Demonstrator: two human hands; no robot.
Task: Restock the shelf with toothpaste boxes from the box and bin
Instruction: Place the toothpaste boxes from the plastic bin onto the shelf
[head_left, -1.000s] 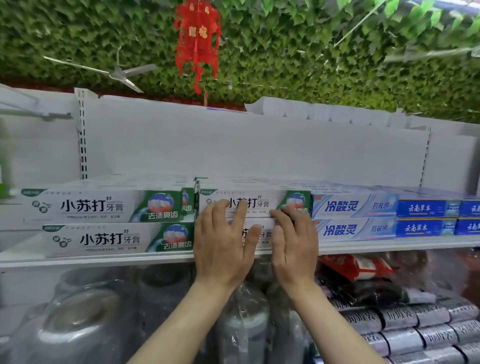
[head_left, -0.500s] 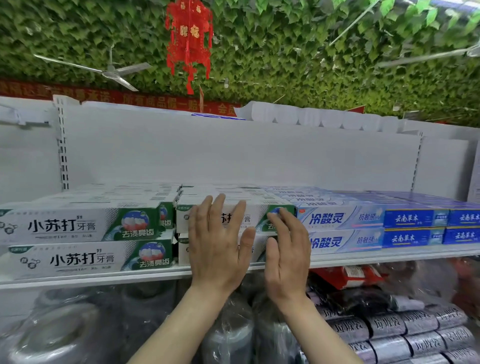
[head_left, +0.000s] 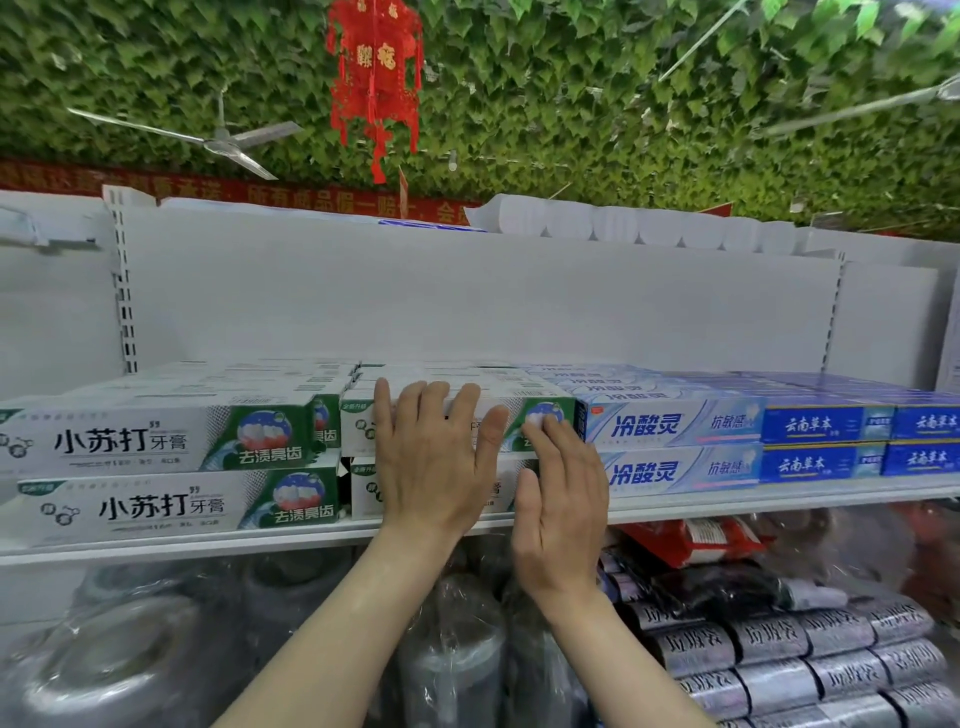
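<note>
- Both hands are flat on the front of the middle stack of green-and-white toothpaste boxes (head_left: 457, 415) on the white shelf (head_left: 779, 506); a second ago the fingers were more bent over the box faces, now they lie straighter and spread.
- Left hand (head_left: 431, 467) is wide, palm against both tiers of the stack, holding nothing. Right hand (head_left: 561, 499) is also open, its fingertips (head_left: 535, 431) touching the right end of the upper box, by the tooth picture.
- The stack has slid back: over the last second its front has come about level with the light-blue toothpaste boxes (head_left: 675, 426) on its right.
- My read: this is squaring-up, and this stack looks close to settled. The neighbouring green stack (head_left: 156, 441) on the left juts further forward, so it may want the same push.
- Orientation: each box lies flat with its long axis running left to right along the shelf edge, printed face to the front, the green tooth-picture end pointing right.
- Two tiers high, with more rows behind.
- No supply box or bin in view, so I cannot tell how much stock is left.
</note>
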